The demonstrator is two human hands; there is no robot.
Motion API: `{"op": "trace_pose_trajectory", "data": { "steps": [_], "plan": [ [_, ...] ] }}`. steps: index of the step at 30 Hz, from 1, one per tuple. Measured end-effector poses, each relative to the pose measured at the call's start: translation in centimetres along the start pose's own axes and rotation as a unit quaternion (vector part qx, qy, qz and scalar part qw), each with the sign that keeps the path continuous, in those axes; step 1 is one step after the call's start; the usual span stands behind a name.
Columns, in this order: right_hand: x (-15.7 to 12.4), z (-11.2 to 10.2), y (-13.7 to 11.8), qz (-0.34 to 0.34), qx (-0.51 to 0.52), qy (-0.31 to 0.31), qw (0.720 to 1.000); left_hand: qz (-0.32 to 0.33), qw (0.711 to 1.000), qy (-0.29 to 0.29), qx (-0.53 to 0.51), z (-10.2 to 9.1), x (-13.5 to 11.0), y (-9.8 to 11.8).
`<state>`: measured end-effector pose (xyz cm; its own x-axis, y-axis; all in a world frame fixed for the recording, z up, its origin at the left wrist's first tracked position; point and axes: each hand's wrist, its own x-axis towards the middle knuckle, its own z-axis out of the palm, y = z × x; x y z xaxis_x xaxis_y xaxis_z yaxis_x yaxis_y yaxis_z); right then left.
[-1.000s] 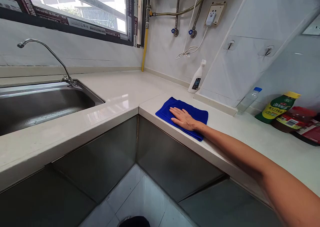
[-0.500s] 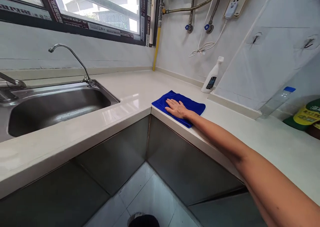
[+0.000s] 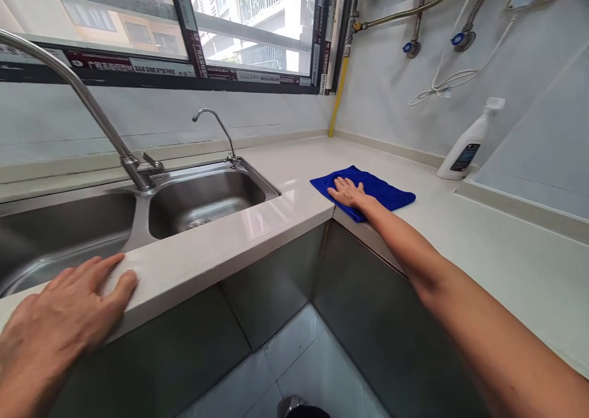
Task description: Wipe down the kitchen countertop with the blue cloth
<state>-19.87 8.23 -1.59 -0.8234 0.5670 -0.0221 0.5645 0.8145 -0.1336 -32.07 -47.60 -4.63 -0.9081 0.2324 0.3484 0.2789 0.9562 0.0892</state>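
A blue cloth (image 3: 386,192) lies spread on the pale countertop (image 3: 294,154) at its inner corner. My right hand (image 3: 348,193) rests flat on the cloth's left part, fingers stretched out and spread. At the lower left, my left hand (image 3: 69,310) is at the counter's front edge before the sink, its fingers open and the thumb apart. Nothing is held in it. Whether its palm bears on the edge is hard to see.
A double steel sink (image 3: 143,215) with a large faucet (image 3: 138,172) and a thin curved tap (image 3: 221,126) is on the left. A white spray bottle (image 3: 467,145) stands by the right wall. A yellow pipe (image 3: 339,96) runs down the back corner.
The view has swung left, bringing in both basins and the large faucet. My left hand has come into view at the lower left. My right hand stays flat on the cloth.
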Motion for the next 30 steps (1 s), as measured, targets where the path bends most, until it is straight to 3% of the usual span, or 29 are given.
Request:
{"op": "trace_pose_trajectory", "data": {
  "steps": [4, 8, 15, 21, 25, 30],
  "plan": [
    [1.5, 0.2, -2.4, 0.006, 0.000, 0.000, 1.000, -0.076, 0.993, -0.091, 0.021, -4.0, -1.7, 4.2],
    [2.0, 0.4, -6.1, -0.007, 0.004, -0.009, 1.000, -0.086, 0.990, -0.113, 0.015, -5.5, -2.3, 5.3],
    [0.1, 1.2, -13.8, -0.094, 0.021, -0.024, 0.995, -0.069, 0.994, -0.090, 0.008, -4.6, -2.2, 4.4],
    [-4.2, 1.7, -16.4, -0.134, 0.022, -0.020, 0.991, -0.051, 0.996, -0.069, -0.016, -4.6, -2.7, 4.8],
    [-7.4, 2.1, -18.8, -0.153, 0.023, -0.016, 0.988, -0.035, 0.999, -0.004, -0.033, -3.9, -3.5, 4.7],
    [-11.0, 2.8, -23.2, -0.170, 0.032, -0.008, 0.985, 0.027, 0.995, 0.069, -0.064, -2.0, -3.9, 3.1]
  ]
}}
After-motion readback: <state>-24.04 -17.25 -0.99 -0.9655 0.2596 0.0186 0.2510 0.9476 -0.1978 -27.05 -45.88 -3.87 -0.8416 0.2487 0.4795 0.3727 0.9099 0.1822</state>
